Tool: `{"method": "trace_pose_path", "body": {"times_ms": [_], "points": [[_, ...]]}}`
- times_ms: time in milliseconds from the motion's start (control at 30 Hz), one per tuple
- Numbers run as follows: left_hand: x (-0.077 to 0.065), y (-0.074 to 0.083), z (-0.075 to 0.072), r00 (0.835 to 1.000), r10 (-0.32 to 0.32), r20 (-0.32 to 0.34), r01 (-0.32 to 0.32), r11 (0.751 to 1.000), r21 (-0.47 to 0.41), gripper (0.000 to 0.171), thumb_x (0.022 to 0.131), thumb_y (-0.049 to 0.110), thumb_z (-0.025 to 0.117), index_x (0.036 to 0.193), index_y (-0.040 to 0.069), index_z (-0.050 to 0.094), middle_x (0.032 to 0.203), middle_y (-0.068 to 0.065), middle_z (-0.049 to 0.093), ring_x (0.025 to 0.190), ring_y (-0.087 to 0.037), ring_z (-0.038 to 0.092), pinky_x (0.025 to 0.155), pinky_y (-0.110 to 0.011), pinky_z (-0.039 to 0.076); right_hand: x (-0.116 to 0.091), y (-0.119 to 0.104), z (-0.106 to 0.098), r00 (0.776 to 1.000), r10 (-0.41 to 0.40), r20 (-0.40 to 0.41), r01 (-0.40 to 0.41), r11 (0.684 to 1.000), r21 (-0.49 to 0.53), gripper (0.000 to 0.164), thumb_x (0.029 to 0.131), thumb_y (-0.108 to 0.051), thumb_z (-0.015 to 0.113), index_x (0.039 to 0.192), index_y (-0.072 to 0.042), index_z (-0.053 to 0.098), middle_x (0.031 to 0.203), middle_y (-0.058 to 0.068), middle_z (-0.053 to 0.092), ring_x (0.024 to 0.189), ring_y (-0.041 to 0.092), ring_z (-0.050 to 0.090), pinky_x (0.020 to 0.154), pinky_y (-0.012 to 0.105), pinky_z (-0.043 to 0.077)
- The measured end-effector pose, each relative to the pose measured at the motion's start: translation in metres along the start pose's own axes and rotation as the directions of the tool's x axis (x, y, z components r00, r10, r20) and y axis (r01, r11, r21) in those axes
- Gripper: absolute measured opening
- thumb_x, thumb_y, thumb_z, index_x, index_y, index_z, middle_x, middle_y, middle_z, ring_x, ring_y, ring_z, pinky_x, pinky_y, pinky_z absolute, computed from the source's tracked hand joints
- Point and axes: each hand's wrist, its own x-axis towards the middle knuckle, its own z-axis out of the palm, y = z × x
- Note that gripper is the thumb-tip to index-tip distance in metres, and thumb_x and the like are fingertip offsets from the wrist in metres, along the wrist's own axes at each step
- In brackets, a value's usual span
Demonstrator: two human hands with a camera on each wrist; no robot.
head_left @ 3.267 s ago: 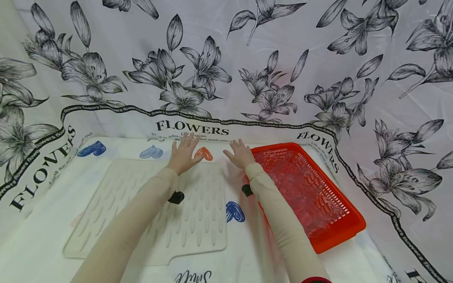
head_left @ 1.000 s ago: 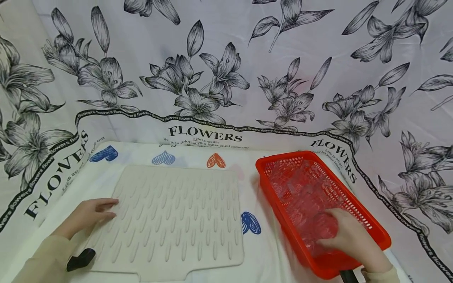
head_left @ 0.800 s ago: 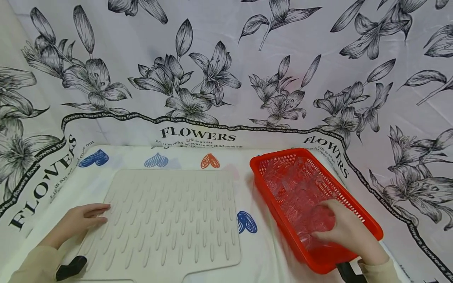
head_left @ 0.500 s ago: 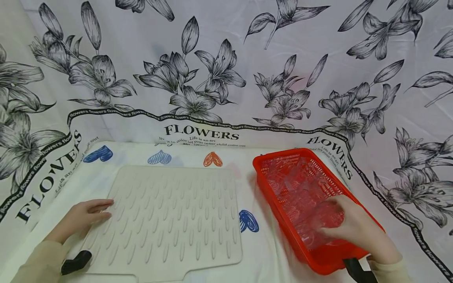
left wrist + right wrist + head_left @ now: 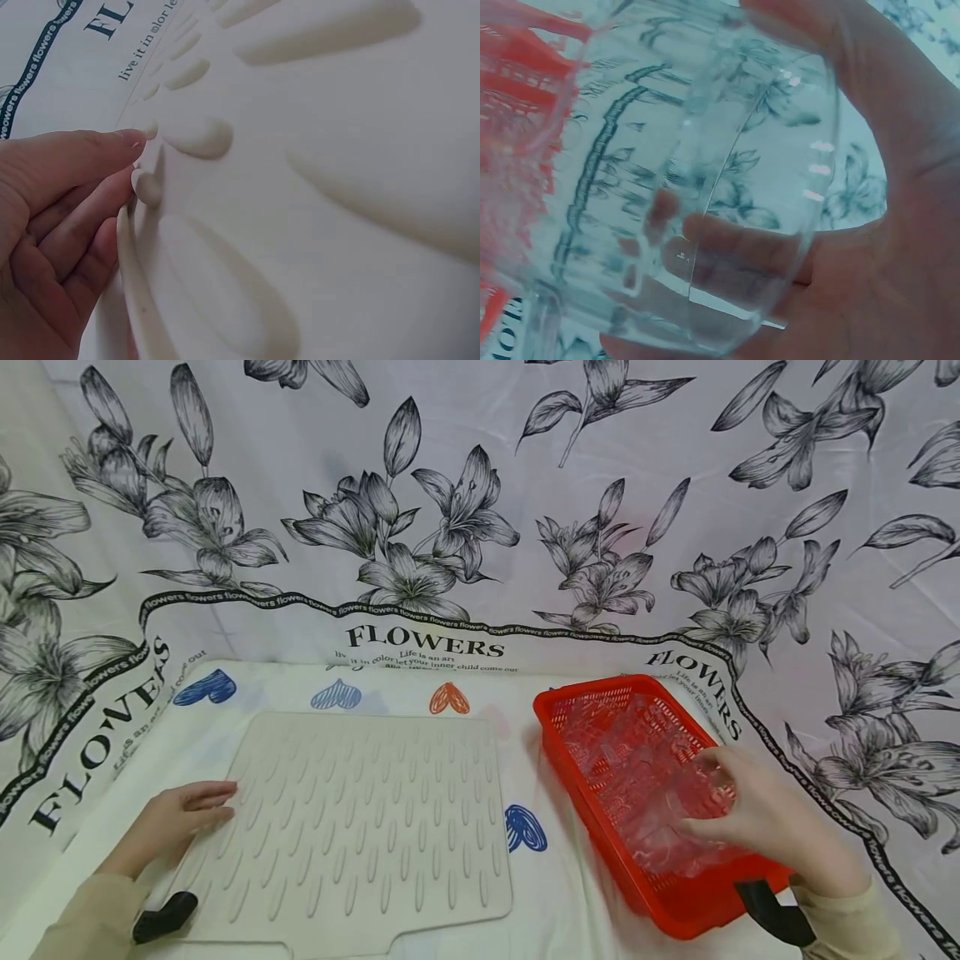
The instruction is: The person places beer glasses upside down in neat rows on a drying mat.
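Right hand (image 5: 780, 822) curled round 1 clear, smooth-walled, round-bottomed cup (image 5: 750, 165); below that grip, a red slotted plastic basket (image 5: 588, 835) of transparent pieces (image 5: 618, 739). Left hand (image 5: 168, 818) pinches a cream draining mat (image 5: 367, 793) by its edge; elongated raised ridges spread rightward from the pinch.

"What's on the table (image 5: 517, 760)?"
"A white cloth (image 5: 558, 868) printed with blue and orange hearts (image 5: 448, 698)."
"And on the cloth?"
"A pale mat (image 5: 360, 810) with rows of oblong ridges and a tab (image 5: 341, 946) at its near edge."
"Anything beside it?"
"To its right, a red basket (image 5: 697, 910) with slotted sides, set askew."
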Motion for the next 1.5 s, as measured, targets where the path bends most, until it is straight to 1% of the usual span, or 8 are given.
{"method": "trace_pose_path", "body": {"times_ms": [133, 267, 400, 600, 733, 1167, 1300, 1500], "points": [[0.001, -0.001, -0.001, 1.000, -0.006, 0.000, 0.006, 1.000, -0.021, 0.067, 0.081, 0.040, 0.064, 0.124, -0.008, 0.047, 0.111, -0.020, 0.058, 0.100, -0.012, 0.054, 0.084, -0.059, 0.031, 0.004, -0.012, -0.010, 1.000, 0.018, 0.023, -0.018, 1.000, -0.013, 0.079, 0.057, -0.044, 0.082, 0.109, 0.004, 0.047, 0.092, 0.012, 0.052, 0.080, 0.027, 0.049, 0.058, 0.036, 0.047], [-0.001, -0.003, -0.004, 0.997, -0.058, 0.052, 0.062, 0.995, -0.075, 0.070, 0.084, 0.043, 0.058, 0.129, -0.007, 0.040, 0.126, -0.025, 0.044, 0.119, -0.047, 0.028, 0.086, -0.062, 0.026, 0.010, -0.023, -0.019, 1.000, -0.002, 0.026, 0.003, 0.999, -0.039, 0.076, 0.059, -0.047, 0.079, 0.108, 0.001, 0.047, 0.093, 0.010, 0.052, 0.081, 0.026, 0.049, 0.058, 0.036, 0.046], [-0.003, -0.003, -0.008, 0.992, -0.079, 0.095, 0.091, 0.988, -0.128, 0.070, 0.087, 0.043, 0.054, 0.133, -0.007, 0.035, 0.133, -0.028, 0.034, 0.121, -0.049, 0.019, 0.088, -0.063, 0.023, 0.016, -0.032, -0.023, 0.999, -0.039, -0.006, 0.038, 0.999, -0.029, 0.072, 0.061, -0.044, 0.080, 0.108, -0.001, 0.047, 0.092, 0.009, 0.052, 0.080, 0.025, 0.049, 0.058, 0.036, 0.046], [-0.001, 0.000, -0.009, 0.990, -0.096, 0.106, 0.108, 0.987, -0.121, 0.072, 0.086, 0.044, 0.054, 0.132, -0.008, 0.035, 0.133, -0.029, 0.032, 0.121, -0.050, 0.019, 0.086, -0.065, 0.023, 0.022, -0.042, -0.013, 0.993, -0.088, -0.081, 0.088, 0.996, 0.003, 0.074, 0.062, -0.040, 0.080, 0.114, 0.001, 0.048, 0.097, 0.011, 0.050, 0.084, 0.026, 0.049, 0.061, 0.038, 0.047], [0.003, 0.001, -0.007, 0.990, -0.104, 0.095, 0.113, 0.989, -0.097, 0.072, 0.086, 0.045, 0.055, 0.131, -0.008, 0.036, 0.132, -0.030, 0.033, 0.120, -0.050, 0.021, 0.086, -0.065, 0.024, 0.027, -0.046, 0.003, 0.989, -0.111, -0.102, 0.112, 0.994, 0.004, 0.070, 0.064, -0.038, 0.079, 0.114, 0.001, 0.051, 0.098, 0.010, 0.049, 0.082, 0.024, 0.048, 0.061, 0.036, 0.047], [-0.001, -0.001, -0.004, 0.992, -0.105, 0.072, 0.110, 0.991, -0.078, 0.071, 0.085, 0.046, 0.055, 0.129, -0.008, 0.040, 0.130, -0.029, 0.037, 0.119, -0.048, 0.025, 0.086, -0.064, 0.025, 0.040, -0.058, 0.067, 0.979, -0.170, -0.113, 0.190, 0.961, 0.200, 0.063, 0.063, -0.037, 0.080, 0.109, -0.004, 0.052, 0.100, 0.003, 0.049, 0.087, 0.019, 0.047, 0.069, 0.035, 0.050], [-0.001, 0.001, -0.004, 0.996, -0.071, 0.061, 0.076, 0.993, -0.090, 0.068, 0.086, 0.044, 0.055, 0.128, -0.008, 0.041, 0.129, -0.028, 0.039, 0.119, -0.047, 0.027, 0.088, -0.061, 0.027, 0.040, -0.068, 0.094, 0.981, -0.121, -0.150, 0.164, 0.932, 0.323, 0.060, 0.065, -0.030, 0.080, 0.110, -0.003, 0.052, 0.102, 0.006, 0.050, 0.088, 0.022, 0.050, 0.069, 0.035, 0.051], [-0.001, 0.003, -0.001, 0.997, -0.062, 0.051, 0.067, 0.992, -0.106, 0.067, 0.086, 0.043, 0.055, 0.128, -0.008, 0.041, 0.129, -0.029, 0.039, 0.118, -0.046, 0.028, 0.088, -0.061, 0.026, 0.042, -0.089, 0.135, 0.980, -0.029, -0.198, 0.132, 0.839, 0.528, 0.059, 0.066, -0.020, 0.080, 0.113, -0.002, 0.050, 0.102, 0.004, 0.048, 0.090, 0.021, 0.047, 0.069, 0.032, 0.051]]}}
